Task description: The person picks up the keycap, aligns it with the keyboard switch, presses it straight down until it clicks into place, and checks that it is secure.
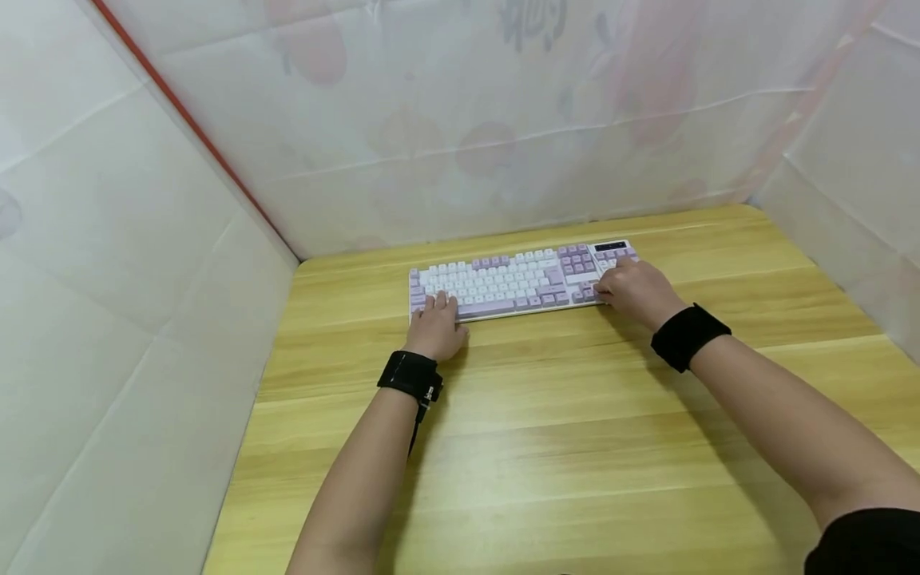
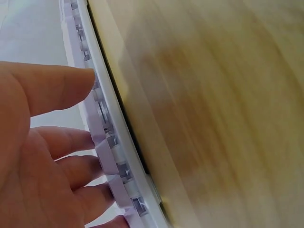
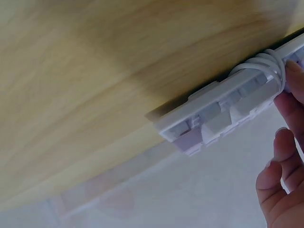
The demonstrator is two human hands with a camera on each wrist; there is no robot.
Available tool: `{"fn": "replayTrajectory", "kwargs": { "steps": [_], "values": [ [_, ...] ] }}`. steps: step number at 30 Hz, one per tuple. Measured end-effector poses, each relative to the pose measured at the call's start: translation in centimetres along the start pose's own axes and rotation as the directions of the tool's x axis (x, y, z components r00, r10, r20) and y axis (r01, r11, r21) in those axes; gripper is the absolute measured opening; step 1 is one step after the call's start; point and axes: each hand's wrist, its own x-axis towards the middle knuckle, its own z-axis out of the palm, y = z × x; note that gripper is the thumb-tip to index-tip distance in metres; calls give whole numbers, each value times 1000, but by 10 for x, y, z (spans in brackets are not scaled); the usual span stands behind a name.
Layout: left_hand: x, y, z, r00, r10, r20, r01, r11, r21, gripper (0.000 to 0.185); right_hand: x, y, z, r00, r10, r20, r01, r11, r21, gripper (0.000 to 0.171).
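A white and lilac keyboard (image 1: 496, 279) lies on the wooden table in the head view. My left hand (image 1: 435, 329) rests on its lower left corner. In the left wrist view, fairly straight fingers (image 2: 78, 171) touch the lilac front keys, and the thumb reaches the front edge. At the keyboard's right part is my right hand (image 1: 636, 291), its fingers bent. White cable loops (image 3: 266, 66) wrap over the keyboard edge in the right wrist view. My right thumb and index finger pinch these loops, while the other fingers are curled beside them.
The wooden table (image 1: 503, 447) extends from the keyboard toward me. Behind it hangs a pale printed sheet (image 1: 431, 160), and similar sheets stand at both sides. A red strip (image 1: 194, 128) runs down the back left corner. Black bands circle both wrists.
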Motion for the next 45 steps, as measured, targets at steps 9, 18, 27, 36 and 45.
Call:
{"fn": "replayTrajectory", "kwargs": {
  "steps": [9, 18, 27, 36, 45],
  "values": [
    [0, -1, 2, 1000, 1, 5, -1, 1000, -6, 68, -9, 2, 10, 999, 53, 1, -53, 998, 40, 11],
    [0, -4, 1, 1000, 3, -10, -3, 1000, 2, 69, -22, -18, 2, 992, 113, -56, -114, 993, -15, 11],
    [0, -4, 2, 1000, 10, -11, -9, 1000, 12, 69, -23, -26, -11, 970, 210, 127, -199, 975, -95, 36],
    [-2, -3, 2, 999, 17, -27, -15, 999, 50, 69, -28, -19, -7, 897, 312, 312, -349, 934, 69, 47],
    [-2, -5, 6, 1000, 21, -15, -20, 999, 33, 68, -23, 1, -7, 861, 324, 393, -480, 774, 412, 69]
  ]
}}
